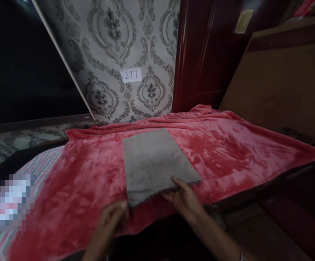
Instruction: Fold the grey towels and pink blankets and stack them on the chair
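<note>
A grey folded towel (153, 163) lies flat on a pink fleece blanket (228, 145) spread over a bed. My left hand (112, 219) pinches the towel's near left corner. My right hand (183, 197) grips the near edge towards the right corner, fingers on top of the cloth. Both hands are at the bed's front edge.
A striped sheet (44, 165) shows under the blanket at the left. Patterned wallpaper (125, 47) behind bears a paper label reading 277 (131, 75). A dark red door (203, 54) and a brown headboard panel (279, 83) stand at the right.
</note>
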`<state>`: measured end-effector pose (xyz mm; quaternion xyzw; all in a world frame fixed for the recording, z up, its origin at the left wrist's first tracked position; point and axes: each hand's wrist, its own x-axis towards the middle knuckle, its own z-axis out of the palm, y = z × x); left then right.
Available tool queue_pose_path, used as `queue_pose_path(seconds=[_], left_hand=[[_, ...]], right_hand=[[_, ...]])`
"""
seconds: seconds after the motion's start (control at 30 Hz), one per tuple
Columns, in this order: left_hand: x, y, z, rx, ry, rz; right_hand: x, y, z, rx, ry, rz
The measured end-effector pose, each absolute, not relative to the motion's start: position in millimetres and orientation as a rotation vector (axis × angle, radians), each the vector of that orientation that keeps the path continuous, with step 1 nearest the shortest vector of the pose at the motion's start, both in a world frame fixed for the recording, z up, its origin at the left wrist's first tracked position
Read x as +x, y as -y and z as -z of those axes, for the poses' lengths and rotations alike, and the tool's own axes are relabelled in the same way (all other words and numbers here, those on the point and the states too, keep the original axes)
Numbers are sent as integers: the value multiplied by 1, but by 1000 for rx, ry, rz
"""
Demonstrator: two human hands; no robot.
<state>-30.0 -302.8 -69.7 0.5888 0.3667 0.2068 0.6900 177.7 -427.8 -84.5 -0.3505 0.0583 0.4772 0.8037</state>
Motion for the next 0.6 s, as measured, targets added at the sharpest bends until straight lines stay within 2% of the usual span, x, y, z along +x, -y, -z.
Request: queue_pose_path(seconds=[0.1, 0.23, 0.37, 0.5, 0.6], left_hand=[[-24, 341, 78, 1165, -612, -192], [22, 357, 75, 745, -364, -391], [48, 354, 75, 536, -501, -513], [48, 354, 68, 475, -662, -594], [44, 352, 50, 497, -731, -676]], right_hand=[[173, 425, 66, -713, -90, -999], [152, 430, 52, -719, -43, -1047], [141, 457, 67, -806, 156, -1224], [176, 499, 80, -1081, 504, -1463], [221, 514, 76, -1213, 472, -1306]])
